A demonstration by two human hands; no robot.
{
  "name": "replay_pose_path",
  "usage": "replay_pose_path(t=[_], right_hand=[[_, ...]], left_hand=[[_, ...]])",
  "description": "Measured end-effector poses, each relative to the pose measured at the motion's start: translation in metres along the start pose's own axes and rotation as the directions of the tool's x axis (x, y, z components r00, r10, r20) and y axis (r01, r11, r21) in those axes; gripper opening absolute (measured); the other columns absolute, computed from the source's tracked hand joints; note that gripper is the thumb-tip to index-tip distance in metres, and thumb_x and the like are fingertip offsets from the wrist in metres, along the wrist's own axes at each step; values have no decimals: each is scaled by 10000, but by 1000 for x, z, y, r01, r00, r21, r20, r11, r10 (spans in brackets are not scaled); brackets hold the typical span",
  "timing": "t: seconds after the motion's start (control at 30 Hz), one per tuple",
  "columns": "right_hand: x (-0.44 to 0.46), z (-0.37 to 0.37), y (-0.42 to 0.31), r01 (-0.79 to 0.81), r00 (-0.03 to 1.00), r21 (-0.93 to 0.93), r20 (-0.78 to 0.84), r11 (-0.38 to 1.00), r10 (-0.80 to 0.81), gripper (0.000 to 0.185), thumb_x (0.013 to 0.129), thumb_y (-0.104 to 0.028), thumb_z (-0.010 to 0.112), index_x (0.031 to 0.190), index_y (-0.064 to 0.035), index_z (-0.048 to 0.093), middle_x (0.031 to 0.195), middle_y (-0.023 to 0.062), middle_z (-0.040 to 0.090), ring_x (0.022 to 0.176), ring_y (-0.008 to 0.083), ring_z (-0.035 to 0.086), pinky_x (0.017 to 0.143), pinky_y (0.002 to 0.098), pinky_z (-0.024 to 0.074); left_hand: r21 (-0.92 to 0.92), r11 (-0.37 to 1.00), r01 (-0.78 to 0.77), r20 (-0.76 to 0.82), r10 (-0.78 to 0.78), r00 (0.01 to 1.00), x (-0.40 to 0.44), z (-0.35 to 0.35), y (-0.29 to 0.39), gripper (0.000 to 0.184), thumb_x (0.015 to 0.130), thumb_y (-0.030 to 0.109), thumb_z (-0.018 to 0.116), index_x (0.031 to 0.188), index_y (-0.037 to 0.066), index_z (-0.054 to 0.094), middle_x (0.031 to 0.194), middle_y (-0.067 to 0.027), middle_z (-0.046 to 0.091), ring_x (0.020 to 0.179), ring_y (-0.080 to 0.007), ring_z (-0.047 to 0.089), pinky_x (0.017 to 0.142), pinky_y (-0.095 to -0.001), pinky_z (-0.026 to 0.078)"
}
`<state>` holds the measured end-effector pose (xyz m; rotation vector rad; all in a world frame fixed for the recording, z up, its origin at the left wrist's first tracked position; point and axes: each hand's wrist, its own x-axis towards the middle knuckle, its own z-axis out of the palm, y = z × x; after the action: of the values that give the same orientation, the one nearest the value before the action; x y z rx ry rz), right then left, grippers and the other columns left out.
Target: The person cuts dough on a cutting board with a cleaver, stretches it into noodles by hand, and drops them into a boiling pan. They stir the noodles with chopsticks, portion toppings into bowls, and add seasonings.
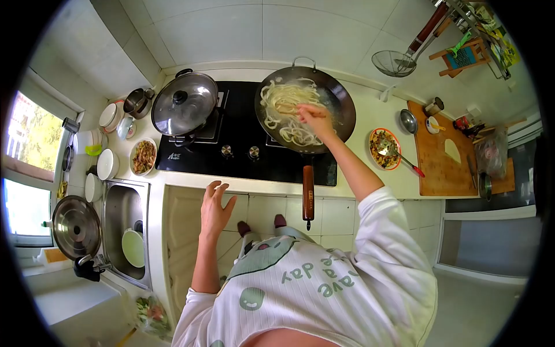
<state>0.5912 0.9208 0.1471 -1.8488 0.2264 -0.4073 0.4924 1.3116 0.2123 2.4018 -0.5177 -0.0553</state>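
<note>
A dark wok [341, 104] stands on the right burner of the black glass stove [191, 168], its wooden handle [309, 188] pointing towards me. Pale, wide noodles [295, 89] lie heaped in its left half. Above them, my right hand [317, 120] is closed round a light wooden utensil [285, 108] whose tip is among the noodles; its exact kind is hard to make out. My left hand [217, 211] hangs in front of the counter edge, fingers apart, holding nothing. On the left burner sits a pot under a glass lid [184, 104].
Left of the stove are a plate of chopped food [143, 157], several bowls [108, 164] and a sink [124, 202]. To the right are an orange-rimmed dish [376, 141] with a metal ladle [404, 161] and a wooden board [433, 168]. A strainer [394, 63] hangs above.
</note>
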Motion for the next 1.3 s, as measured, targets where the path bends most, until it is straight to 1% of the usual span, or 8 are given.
replay_pose_path(t=[0.2,0.33,0.63,0.7,0.83,0.97,1.13,1.3], right_hand=[[-19,-39,-49,384,920,-384,242,840,-309,203,832,-65,570,1013,-23,650,848,104,644,706,221,626,628,300,486],[-26,-70,-45,401,915,-509,265,761,-305,190,808,-57,581,979,-13,653,842,124,624,714,267,614,630,306,481],[-41,-134,-21,301,912,-506,-94,808,-399,154,871,-90,566,953,1,659,787,66,630,633,150,583,591,263,483],[-46,-141,-40,-28,935,-81,-356,996,-3,154,884,-106,572,955,0,659,757,47,625,617,101,566,578,240,487],[-26,-131,7,-108,891,121,-428,987,150,170,867,-109,589,966,16,650,736,94,627,563,142,594,524,261,522],[-6,-94,19,-98,878,445,-382,890,287,161,847,-67,579,947,47,632,737,145,631,553,195,617,509,289,540],[2,-57,-3,-115,917,489,-282,865,281,183,851,-103,577,937,51,624,738,146,632,575,216,627,541,294,532],[-3,-23,-18,-104,957,446,-198,889,211,185,863,-84,563,971,51,628,797,123,639,631,190,626,578,276,527]], left_hand=[[-21,999,30,20,-29,999,0,3,15,373,782,167,688,1102,4,585,1228,-153,497,1020,-320,550,851,-392,463],[7,999,33,20,-34,999,0,7,16,366,781,173,685,1097,15,586,1233,-153,498,1032,-332,550,852,-393,463],[-6,999,42,75,-42,996,0,16,10,382,789,190,686,1104,2,580,1228,-154,500,1028,-320,555,850,-385,470],[-54,997,56,104,-50,993,6,24,13,385,795,186,682,1111,-6,575,1226,-151,504,1021,-303,569,829,-379,483],[-657,663,359,456,-30,890,18,63,33,445,870,172,630,1266,20,496,1185,-104,572,906,-161,602,745,-276,495],[-706,614,353,544,152,825,26,87,79,514,882,205,618,1339,64,429,1247,-136,527,921,-165,600,762,-284,494],[-589,617,522,759,201,619,41,95,103,500,879,225,620,1322,76,444,1189,-63,545,1026,-162,577,848,-309,480],[-601,537,592,773,204,601,35,113,99,458,876,223,624,1281,68,477,1127,-46,559,999,-154,575,819,-310,494]])
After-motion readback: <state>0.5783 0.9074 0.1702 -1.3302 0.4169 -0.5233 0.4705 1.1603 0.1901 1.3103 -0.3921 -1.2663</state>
